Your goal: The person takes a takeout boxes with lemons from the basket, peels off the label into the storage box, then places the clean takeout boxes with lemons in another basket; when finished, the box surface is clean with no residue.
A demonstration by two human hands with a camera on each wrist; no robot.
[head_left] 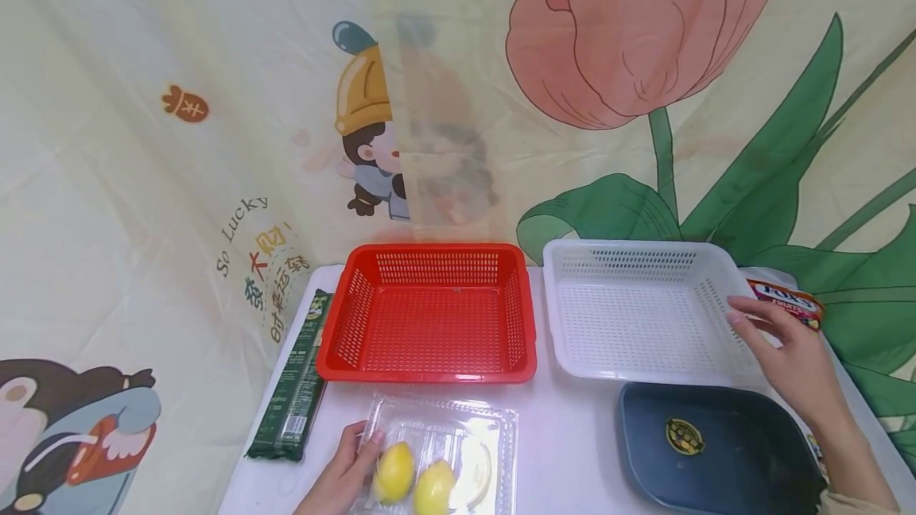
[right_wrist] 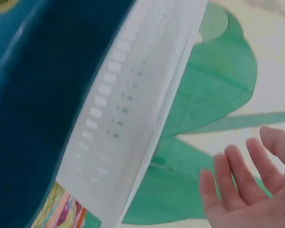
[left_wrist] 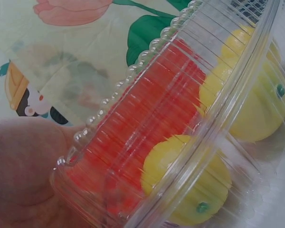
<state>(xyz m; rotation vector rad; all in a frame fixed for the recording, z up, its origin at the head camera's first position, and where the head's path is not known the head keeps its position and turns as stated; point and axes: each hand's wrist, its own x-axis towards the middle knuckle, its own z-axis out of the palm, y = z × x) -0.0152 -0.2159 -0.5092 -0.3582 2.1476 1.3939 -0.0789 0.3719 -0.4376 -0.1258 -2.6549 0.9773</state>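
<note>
At the near edge of the table, my left hand [head_left: 345, 469] grips the left edge of a clear plastic clamshell box [head_left: 494, 451], thumb over its rim. Inside the box lie yellow lemons [head_left: 394, 473], two of them plain in the head view. The left wrist view shows their green stem ends through the ridged plastic wall [left_wrist: 202, 207]. My right hand [head_left: 794, 352] hovers at the right rim of a white plastic basket [head_left: 630, 324], holding nothing. In the right wrist view, its fingers [right_wrist: 237, 175] are loosely bent and spread apart from the basket.
A red basket [head_left: 426, 377] stands at the back, left of the white one. Left of it lies a long dark green packet [head_left: 289, 388]. A dark blue tub [head_left: 723, 459] with a round label sits at the front right. Behind the right hand is a Fox's sweets bag [head_left: 787, 300].
</note>
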